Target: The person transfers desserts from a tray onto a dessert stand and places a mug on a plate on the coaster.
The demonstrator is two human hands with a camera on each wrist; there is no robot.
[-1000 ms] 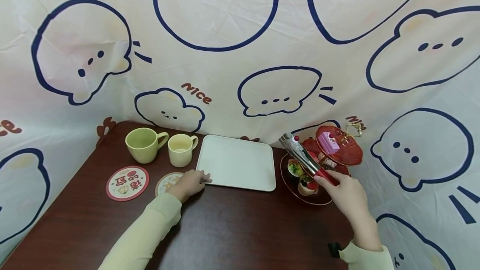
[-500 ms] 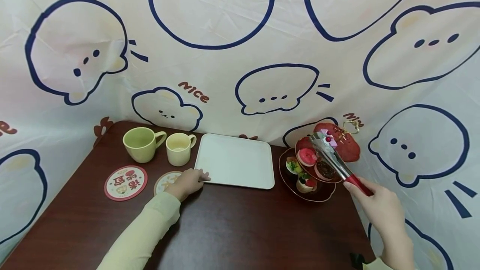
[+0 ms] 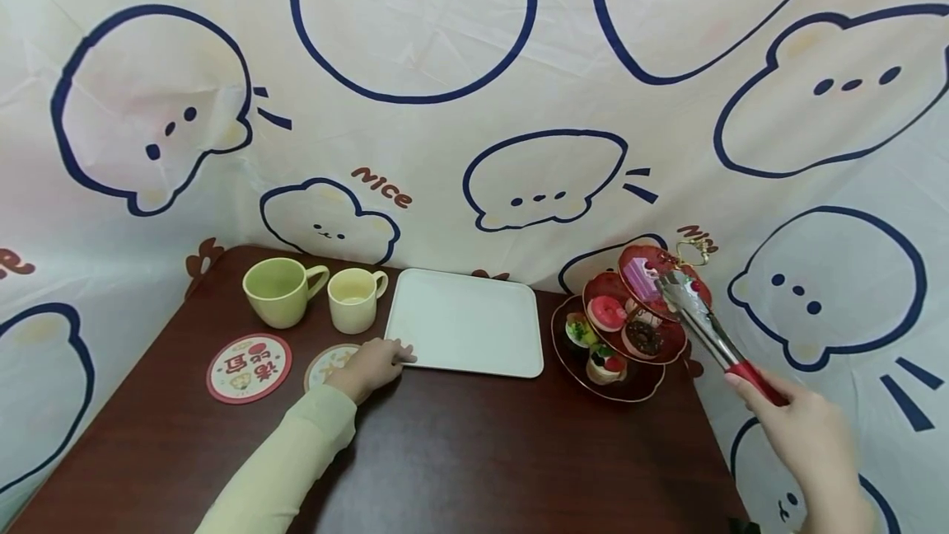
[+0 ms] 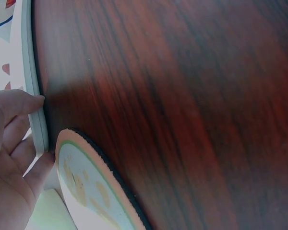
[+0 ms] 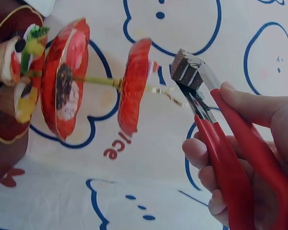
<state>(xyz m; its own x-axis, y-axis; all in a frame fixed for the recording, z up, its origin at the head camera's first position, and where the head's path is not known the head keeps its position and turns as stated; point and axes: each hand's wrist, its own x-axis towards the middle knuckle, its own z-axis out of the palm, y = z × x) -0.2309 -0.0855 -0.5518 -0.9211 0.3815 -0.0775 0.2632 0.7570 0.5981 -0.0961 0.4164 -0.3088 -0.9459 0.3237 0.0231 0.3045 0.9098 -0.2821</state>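
In the head view my left hand (image 3: 376, 363) is at the near left corner of a white tray (image 3: 467, 324). In the left wrist view its thumb presses the tray's outer edge and fingers bend around the corner. My right hand (image 3: 804, 431) grips red-handled metal tongs (image 3: 712, 336), whose tips reach the top tier of a red tiered stand (image 3: 667, 344). The right wrist view shows a dark layered cake cube (image 5: 186, 71) pinched between the tips, above the top plate (image 5: 136, 86). A pink cake piece (image 3: 642, 278) sits on that plate.
On the lower tiers are a pink donut (image 3: 608, 313), a chocolate donut (image 3: 642, 338) and a fruit tart (image 3: 605, 365). A large green mug (image 3: 280, 293) and a small cream mug (image 3: 353, 301) stand left. Two coasters (image 3: 249, 369) lie before them. Patterned cloth hangs behind.
My right hand with the tongs has moved right and back from over the lower tiers to the top tier's right side. The left hand stays at the tray corner.
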